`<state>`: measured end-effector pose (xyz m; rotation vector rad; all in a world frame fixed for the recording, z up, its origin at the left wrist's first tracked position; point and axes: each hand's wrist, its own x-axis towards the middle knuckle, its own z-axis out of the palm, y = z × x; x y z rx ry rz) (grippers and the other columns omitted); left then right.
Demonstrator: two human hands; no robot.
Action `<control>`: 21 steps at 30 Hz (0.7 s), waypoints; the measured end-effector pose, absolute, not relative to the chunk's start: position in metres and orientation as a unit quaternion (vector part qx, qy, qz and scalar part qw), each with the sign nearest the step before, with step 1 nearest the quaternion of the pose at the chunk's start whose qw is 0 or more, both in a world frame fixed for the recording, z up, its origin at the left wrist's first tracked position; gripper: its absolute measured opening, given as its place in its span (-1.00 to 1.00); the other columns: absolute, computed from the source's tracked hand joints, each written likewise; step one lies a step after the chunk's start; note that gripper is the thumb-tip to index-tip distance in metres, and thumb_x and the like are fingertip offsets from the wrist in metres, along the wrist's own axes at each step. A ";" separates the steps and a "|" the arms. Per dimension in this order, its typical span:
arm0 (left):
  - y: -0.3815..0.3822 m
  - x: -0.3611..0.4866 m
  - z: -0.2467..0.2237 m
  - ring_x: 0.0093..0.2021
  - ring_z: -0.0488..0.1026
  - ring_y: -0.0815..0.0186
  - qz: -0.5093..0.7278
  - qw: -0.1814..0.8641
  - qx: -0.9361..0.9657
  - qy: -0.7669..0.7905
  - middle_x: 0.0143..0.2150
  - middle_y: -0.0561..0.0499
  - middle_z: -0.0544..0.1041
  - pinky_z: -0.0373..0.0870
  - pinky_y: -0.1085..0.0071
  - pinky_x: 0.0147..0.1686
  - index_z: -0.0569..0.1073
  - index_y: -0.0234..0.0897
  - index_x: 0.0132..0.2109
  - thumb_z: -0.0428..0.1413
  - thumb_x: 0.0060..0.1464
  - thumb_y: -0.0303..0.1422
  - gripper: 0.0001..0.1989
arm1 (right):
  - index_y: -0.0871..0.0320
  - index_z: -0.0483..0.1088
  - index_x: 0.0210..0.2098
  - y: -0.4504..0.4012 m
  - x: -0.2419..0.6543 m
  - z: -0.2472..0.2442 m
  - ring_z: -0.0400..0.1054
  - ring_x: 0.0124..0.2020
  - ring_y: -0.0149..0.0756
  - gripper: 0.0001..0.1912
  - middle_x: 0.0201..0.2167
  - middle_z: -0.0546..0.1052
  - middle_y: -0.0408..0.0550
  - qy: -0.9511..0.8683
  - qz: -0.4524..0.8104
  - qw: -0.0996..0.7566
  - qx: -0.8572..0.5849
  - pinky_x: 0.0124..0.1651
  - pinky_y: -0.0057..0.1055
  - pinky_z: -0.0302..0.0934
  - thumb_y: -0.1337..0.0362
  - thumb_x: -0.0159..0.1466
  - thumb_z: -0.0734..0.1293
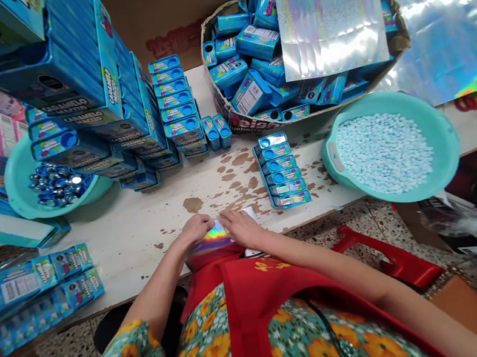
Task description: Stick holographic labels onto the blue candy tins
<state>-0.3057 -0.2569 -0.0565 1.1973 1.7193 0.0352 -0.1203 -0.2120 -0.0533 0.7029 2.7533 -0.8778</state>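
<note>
A shiny holographic sheet (215,235) lies at the table's front edge, close to my body. My left hand (196,229) is closed at its left side, fingers curled on the upper edge. On the other side, my right hand (242,229) has bent fingers pressed together on the sheet's upper right part. The fingertips of both hands are partly hidden. Right of my hands stands a short row of small blue candy boxes (282,169) in a blue tray. A white piece, perhaps paper, shows just behind my right hand.
Tall stacks of blue boxes (114,102) rise at the left. A teal basin (446,136) of pale candies stands right; another basin (15,181) holds shiny blue-silver pieces. Behind, a cardboard carton (228,122) of blue boxes carries holographic sheets (328,8). Wrapped packs (31,289) lie left.
</note>
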 end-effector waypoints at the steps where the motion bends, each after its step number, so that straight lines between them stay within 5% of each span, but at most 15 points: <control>1: -0.257 -0.306 -0.058 -0.53 0.13 0.39 0.020 0.502 0.489 0.713 -0.63 0.09 0.23 -0.04 0.44 -0.52 0.38 -0.32 -0.55 -0.04 -0.08 -0.31 -0.78 | 0.20 0.17 0.15 -0.213 -0.118 -0.053 0.09 0.19 -0.06 -0.52 0.19 0.22 0.16 0.927 -0.290 0.087 0.223 0.09 -0.10 0.11 0.36 0.24 0.25; 7: -0.253 -0.307 -0.065 -0.53 0.14 0.39 0.020 0.503 0.494 0.709 -0.63 0.09 0.23 -0.05 0.45 -0.51 0.38 -0.32 -0.54 -0.05 -0.08 -0.30 -0.77 | 0.22 0.40 -0.13 -0.210 -0.113 -0.048 0.07 0.20 -0.05 -0.77 0.19 0.23 0.13 0.926 -0.308 0.060 0.212 0.11 -0.12 0.11 0.35 0.21 0.29; 14: -0.247 -0.307 -0.065 -0.52 0.15 0.39 -0.007 0.504 0.494 0.708 -0.62 0.09 0.25 -0.03 0.46 -0.50 0.37 -0.31 -0.53 -0.05 -0.10 -0.34 -0.82 | 0.22 0.14 0.17 -0.209 -0.122 -0.059 0.10 0.17 -0.08 -0.37 0.17 0.24 0.17 0.904 -0.324 0.057 0.274 0.14 -0.14 0.09 0.22 0.16 0.36; 21: -0.250 -0.305 -0.066 -0.53 0.15 0.39 -0.002 0.502 0.483 0.718 -0.63 0.09 0.23 -0.05 0.46 -0.53 0.35 -0.32 -0.55 -0.06 -0.09 -0.35 -0.81 | 0.19 0.37 -0.07 -0.207 -0.112 -0.059 0.10 0.16 -0.11 -0.70 0.16 0.24 0.12 0.913 -0.336 0.080 0.219 0.11 -0.17 0.09 0.33 0.18 0.32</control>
